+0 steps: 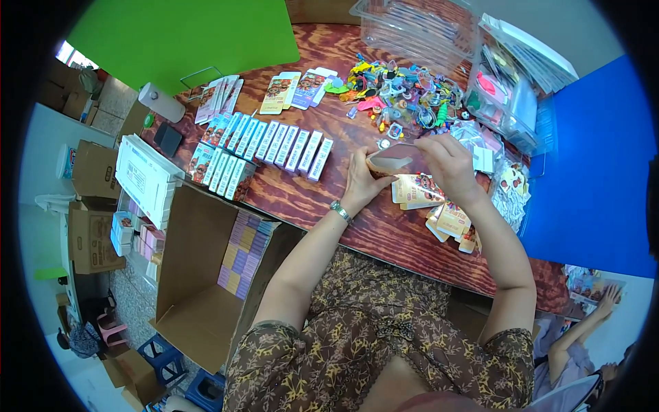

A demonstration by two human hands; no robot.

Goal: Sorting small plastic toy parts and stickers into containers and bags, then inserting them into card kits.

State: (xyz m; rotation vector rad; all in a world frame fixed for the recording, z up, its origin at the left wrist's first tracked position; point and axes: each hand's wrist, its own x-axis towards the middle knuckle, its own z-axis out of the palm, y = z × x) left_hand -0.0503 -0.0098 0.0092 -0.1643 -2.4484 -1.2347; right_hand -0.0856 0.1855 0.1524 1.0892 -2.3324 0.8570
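Note:
My left hand [360, 181], with a watch at the wrist, is wrapped round a small carton [390, 163] whose end stands open. My right hand [449, 165] is closed at the right side of that opening, its fingertips pinched together; what they grip, if anything, I cannot make out. Below the right hand lie yellow flat cartons [449, 221], overlapping each other. Just beyond both hands spreads a heap of small colourful plastic trinkets [395, 93]. Rows of filled-out small boxes [285, 145] stand left of my left hand.
A large cardboard box [199, 254] with small boxes inside sits below the table's left edge. Clear plastic bins [419, 34] stand at the back. Green [185, 41] and blue [597, 172] panels flank the table. Another person's hand [607, 300] is at lower right.

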